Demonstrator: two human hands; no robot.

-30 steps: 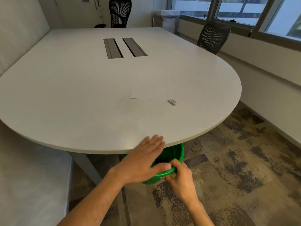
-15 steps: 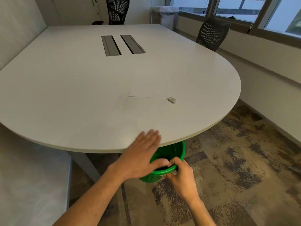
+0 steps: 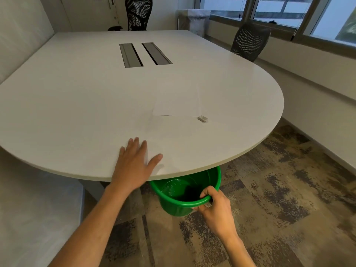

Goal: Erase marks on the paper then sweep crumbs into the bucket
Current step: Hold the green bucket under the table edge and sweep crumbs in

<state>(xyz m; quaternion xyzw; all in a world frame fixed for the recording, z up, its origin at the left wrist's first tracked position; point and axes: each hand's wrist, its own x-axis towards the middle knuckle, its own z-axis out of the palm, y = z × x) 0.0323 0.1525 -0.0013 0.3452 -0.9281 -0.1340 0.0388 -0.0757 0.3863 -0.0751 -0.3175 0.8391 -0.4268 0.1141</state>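
A green bucket (image 3: 173, 204) hangs just below the near edge of the white table (image 3: 77, 112), its far rim hidden under the tabletop. My right hand (image 3: 213, 207) grips the bucket's near rim. My left hand (image 3: 134, 162) lies flat on the tabletop by the edge, left of the bucket, fingers spread and holding nothing. A white sheet of paper (image 3: 177, 106) lies further in on the table. At the paper's near right corner rests a small white eraser (image 3: 203, 119). No crumbs are visible at this size.
Two grey cable slots (image 3: 144, 54) are set into the table's middle. A black mesh chair (image 3: 249, 40) stands at the right side, another chair (image 3: 138, 13) at the far end. A white bin (image 3: 194, 20) stands under the windows. Patterned carpet covers the floor.
My left hand has moved from over the bucket's mouth back up onto the tabletop, further left and in from the edge. My right hand keeps its grip on the bucket rim.
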